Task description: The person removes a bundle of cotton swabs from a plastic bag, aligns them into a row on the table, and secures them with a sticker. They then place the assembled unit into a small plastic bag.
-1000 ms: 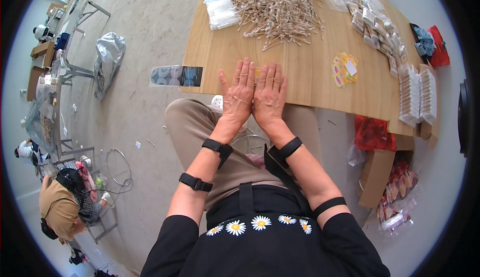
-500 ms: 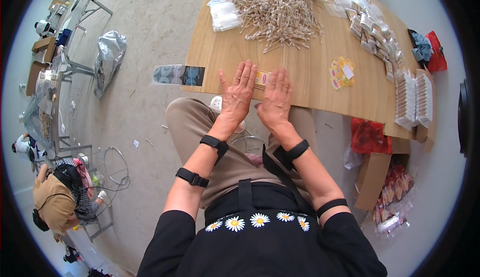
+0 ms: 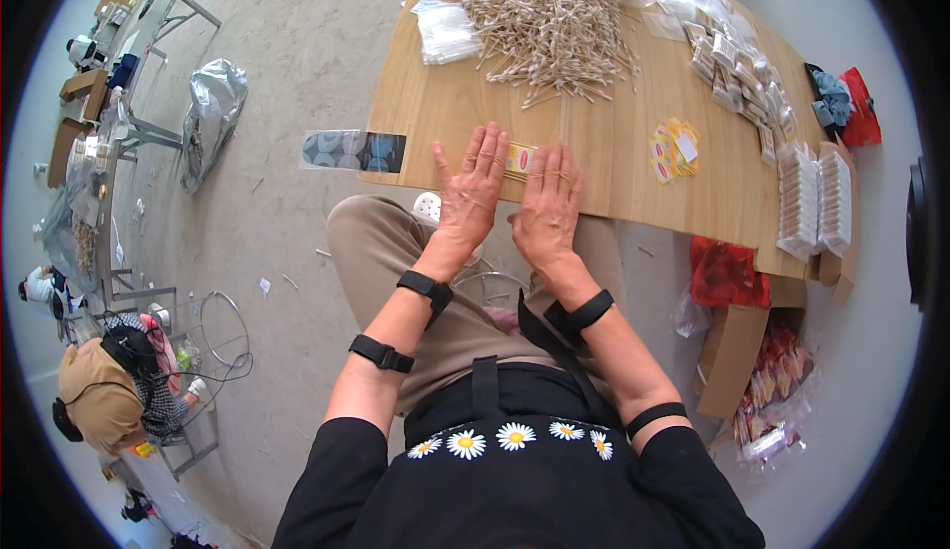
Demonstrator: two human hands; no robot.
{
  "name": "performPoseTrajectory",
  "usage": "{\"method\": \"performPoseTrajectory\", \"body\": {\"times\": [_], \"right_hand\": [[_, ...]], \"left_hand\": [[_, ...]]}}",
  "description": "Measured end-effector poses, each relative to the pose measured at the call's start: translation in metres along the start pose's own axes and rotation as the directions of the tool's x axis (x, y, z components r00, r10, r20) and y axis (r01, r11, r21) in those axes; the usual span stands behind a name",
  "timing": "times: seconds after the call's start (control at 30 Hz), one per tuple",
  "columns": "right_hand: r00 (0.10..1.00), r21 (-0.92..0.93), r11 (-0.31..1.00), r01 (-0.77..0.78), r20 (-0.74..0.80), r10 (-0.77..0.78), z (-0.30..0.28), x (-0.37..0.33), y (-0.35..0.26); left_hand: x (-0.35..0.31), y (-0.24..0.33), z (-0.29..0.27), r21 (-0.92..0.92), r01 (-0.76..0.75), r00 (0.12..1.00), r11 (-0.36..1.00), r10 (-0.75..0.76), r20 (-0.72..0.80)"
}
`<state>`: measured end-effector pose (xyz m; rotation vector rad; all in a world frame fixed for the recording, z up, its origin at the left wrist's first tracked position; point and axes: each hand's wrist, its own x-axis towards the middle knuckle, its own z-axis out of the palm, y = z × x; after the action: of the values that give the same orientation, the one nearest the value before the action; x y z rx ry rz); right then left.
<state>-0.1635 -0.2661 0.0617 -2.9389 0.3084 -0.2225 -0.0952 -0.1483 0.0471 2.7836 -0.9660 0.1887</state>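
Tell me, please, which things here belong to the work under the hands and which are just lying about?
In hand: left hand, right hand, small packet, heap of wooden sticks, yellow labels.
Lying about: silver bag, red bag, cardboard box.

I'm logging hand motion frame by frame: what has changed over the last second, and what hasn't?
Both hands, pressed side by side a second ago, have parted. The left hand and right hand now lie flat with a gap between them, uncovering a small yellow-labelled packet at their fingertips. Nothing was picked up. The pile of wooden sticks, the yellow labels and the table stayed as they were.
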Motion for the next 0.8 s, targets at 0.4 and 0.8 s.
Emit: {"method": "performPoseTrajectory", "body": {"times": [0.4, 0.8], "right_hand": [[0.984, 0.057, 0.983, 0.174, 0.023, -0.176, 0.013, 0.016, 0.0], [0.986, 0.078, 0.986, 0.149, 0.067, -0.155, 0.001, 0.016, -0.004]], "left_hand": [[-0.002, -0.001, 0.012, -0.003, -0.007, 0.996, 1.0, 0.006, -0.091], [-0.056, -0.101, -0.067, -0.51, 0.347, 0.824, 0.787, -0.516, -0.235]]}}
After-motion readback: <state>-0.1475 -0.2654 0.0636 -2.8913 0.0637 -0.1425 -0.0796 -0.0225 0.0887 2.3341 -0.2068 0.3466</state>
